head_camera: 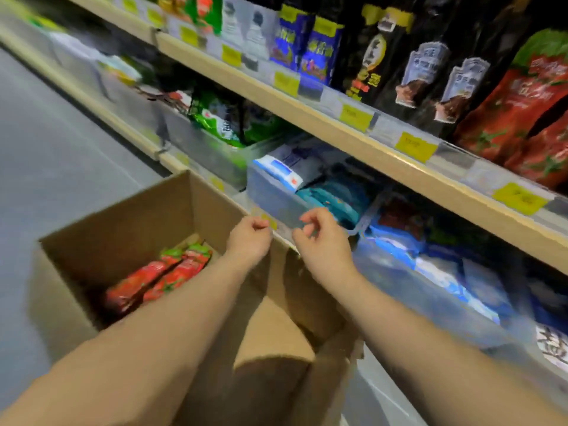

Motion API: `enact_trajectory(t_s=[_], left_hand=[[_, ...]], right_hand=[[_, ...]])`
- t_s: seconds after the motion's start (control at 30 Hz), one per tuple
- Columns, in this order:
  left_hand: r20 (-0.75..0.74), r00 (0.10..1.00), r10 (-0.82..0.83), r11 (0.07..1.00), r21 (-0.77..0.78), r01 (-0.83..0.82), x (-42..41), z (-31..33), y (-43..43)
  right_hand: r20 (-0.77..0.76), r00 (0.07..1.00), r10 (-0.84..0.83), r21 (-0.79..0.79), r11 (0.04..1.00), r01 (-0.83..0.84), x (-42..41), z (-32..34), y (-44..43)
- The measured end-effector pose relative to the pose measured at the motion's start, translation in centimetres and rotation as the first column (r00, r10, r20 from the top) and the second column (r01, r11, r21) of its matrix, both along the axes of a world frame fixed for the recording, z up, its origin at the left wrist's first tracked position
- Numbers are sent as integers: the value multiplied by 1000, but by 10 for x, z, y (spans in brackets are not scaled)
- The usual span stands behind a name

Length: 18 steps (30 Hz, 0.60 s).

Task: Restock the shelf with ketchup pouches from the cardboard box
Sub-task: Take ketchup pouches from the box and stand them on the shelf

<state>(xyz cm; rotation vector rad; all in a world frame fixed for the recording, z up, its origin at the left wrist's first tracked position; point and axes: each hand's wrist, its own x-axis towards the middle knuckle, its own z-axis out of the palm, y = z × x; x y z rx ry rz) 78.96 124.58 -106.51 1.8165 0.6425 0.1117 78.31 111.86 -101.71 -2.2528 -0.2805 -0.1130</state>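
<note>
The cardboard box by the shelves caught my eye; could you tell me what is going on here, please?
A person is restocking a shop shelf. The cardboard box stands open on the floor with a few red ketchup pouches left inside. Both hands are empty and loosely curled: the left hand and right hand hover over the box's far edge, near the lower shelf. Matching red pouches already stand on the upper shelf at right.
</note>
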Motion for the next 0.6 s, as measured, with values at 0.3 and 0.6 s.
enact_trajectory(t_s=[0.3,0.6], left_hand=[[-638,762,-105,925,219,311,-67,-78,106],[-580,801,146,940,333,70,-48,-102,142]], right_hand=[[-686,727,-30,-26,1000,16,-38,-140,107],[-815,578,-40,-43,999,8,-24,-194,156]])
